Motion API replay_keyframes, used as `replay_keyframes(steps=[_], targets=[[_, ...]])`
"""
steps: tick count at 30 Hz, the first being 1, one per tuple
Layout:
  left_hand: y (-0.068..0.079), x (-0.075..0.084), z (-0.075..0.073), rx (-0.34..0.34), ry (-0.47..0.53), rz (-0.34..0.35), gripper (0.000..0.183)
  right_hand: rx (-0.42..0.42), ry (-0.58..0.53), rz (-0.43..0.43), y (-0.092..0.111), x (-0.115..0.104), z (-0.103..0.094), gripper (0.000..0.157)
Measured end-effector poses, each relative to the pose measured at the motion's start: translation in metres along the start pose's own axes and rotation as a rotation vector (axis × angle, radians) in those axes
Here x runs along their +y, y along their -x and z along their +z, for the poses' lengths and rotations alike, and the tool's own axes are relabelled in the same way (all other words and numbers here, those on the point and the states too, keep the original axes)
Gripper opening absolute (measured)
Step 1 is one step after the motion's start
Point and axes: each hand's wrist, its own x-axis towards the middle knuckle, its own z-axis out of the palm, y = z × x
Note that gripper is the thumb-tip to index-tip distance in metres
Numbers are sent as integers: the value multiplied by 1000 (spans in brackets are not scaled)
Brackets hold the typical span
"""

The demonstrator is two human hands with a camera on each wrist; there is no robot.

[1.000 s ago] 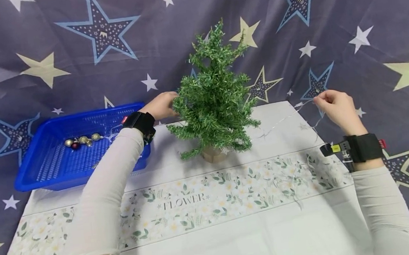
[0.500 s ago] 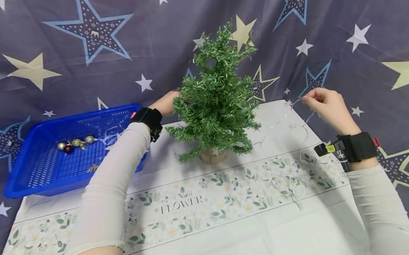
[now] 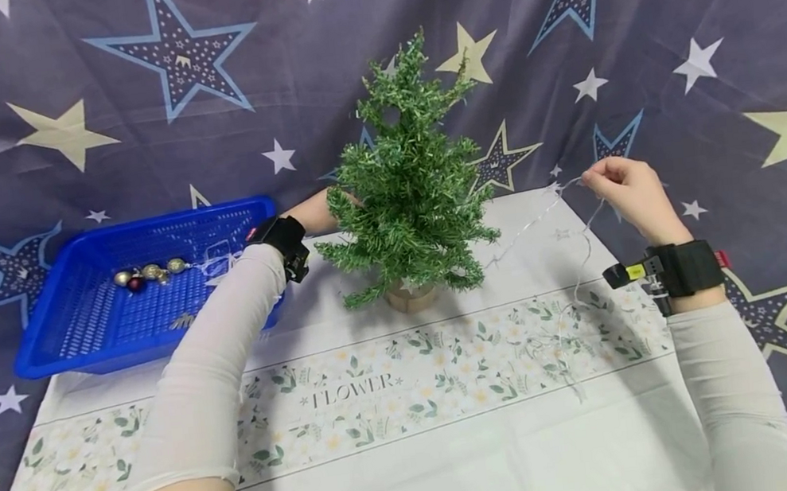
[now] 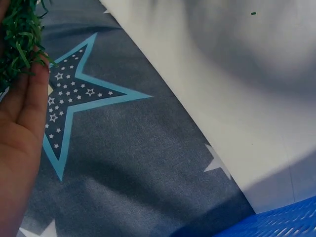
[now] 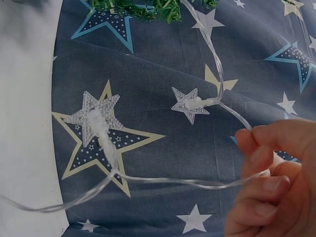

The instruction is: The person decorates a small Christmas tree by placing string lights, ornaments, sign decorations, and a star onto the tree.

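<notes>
– The right grip [image 3: 626,193] is up near the far right corner of the surface [image 3: 502,458]. Is it holding something?
– Yes. Its thumb and pointer finger pinch the light string [image 5: 168,180]. The other fingers curl in, and a second bit of string comes out by them.
– Which way does the string go?
– Two ways. One long, thin part slopes down and left to the low branches of the little tree [image 3: 412,187]. The other part hangs down toward the surface. A clear star light [image 5: 94,116] sits on the string near the grip.
– And the tree?
– It's left of the right grip, well apart from it. It stands straight, so its long way is up and down. The left grip [image 3: 321,211] is much nearer, right at the tree's left side.
– Is that one pinching too?
– I can't tell. Green needles hide its fingertips.
– How are the arms?
– Both reach forward. The right hand bends in toward the tree. The left arm [image 3: 207,361] goes over the right end of the blue basket [image 3: 42,330].
</notes>
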Motion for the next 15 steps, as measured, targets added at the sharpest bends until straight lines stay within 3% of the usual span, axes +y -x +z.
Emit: replay_keyframes(steps=[5,8,15], targets=[[4,5,-3,1,-41,6,25,-34,14,-11,-6,-5,-4,29],[10,11,-5,28,-64,-51,26,-82,60,-37,-10,-10,-6,29],[35,35,-15,238,-27,-239,46,-91,224,-115,-30,-26,-13,33]])
